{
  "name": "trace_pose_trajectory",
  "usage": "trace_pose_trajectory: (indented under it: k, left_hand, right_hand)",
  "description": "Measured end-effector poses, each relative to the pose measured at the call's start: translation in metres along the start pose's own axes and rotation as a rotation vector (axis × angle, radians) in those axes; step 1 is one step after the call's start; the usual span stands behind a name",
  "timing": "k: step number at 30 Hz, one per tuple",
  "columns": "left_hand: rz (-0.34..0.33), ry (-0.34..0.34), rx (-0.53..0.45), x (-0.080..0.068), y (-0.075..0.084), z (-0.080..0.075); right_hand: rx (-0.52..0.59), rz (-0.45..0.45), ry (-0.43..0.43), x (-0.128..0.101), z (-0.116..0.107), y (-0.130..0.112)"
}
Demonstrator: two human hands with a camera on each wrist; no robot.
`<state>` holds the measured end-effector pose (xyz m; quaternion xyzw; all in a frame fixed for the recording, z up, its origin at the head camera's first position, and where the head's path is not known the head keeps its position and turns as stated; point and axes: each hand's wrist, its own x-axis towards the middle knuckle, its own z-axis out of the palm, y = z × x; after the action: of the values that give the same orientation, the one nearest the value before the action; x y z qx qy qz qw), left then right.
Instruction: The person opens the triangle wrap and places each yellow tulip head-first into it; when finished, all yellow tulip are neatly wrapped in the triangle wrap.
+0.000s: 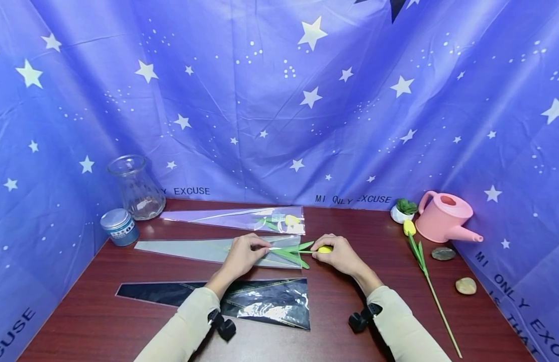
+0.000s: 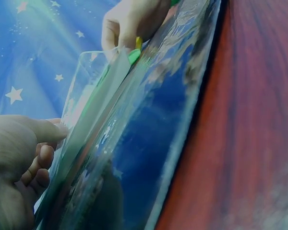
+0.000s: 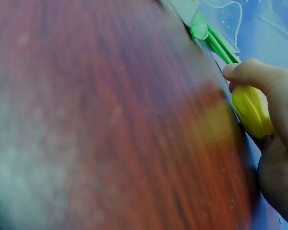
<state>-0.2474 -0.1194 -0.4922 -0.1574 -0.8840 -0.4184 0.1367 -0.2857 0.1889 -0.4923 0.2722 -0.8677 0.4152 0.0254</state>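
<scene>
A yellow tulip lies partly inside the pale grey flower sleeve (image 1: 184,250), its stem and green leaves (image 1: 288,250) reaching into the wide right end. My left hand (image 1: 244,255) pinches the sleeve's clear film between thumb and fingers, holding it raised in the left wrist view. With thumb and fingertips, my right hand (image 1: 343,257) grips the tulip's stem just under the yellow flower head (image 3: 251,111), which sits in the palm outside the sleeve. Behind lies a purple sleeve (image 1: 216,218) with another yellow tulip inside. Nearer me is a black sleeve (image 1: 272,304), partly under my left forearm.
A glass vase (image 1: 141,193) and a blue jar (image 1: 120,229) stand at the left. On the right are a pink watering can (image 1: 444,216), a small potted plant (image 1: 402,211), a loose yellow tulip (image 1: 420,256) and two stones, one dark (image 1: 443,254), one tan (image 1: 466,286).
</scene>
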Motion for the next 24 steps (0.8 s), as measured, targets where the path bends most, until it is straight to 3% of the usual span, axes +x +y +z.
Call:
trace_pose_trajectory:
  k: [14, 24]
  left_hand:
    - [-0.003, 0.003, 0.005, 0.001, -0.001, 0.001]
    - [-0.039, -0.019, 0.011, 0.001, 0.001, 0.001]
  right_hand:
    - [0.057, 0.067, -0.007, -0.029, -0.034, 0.015]
    - [0.06, 0.062, 0.062, -0.033, -0.03, 0.014]
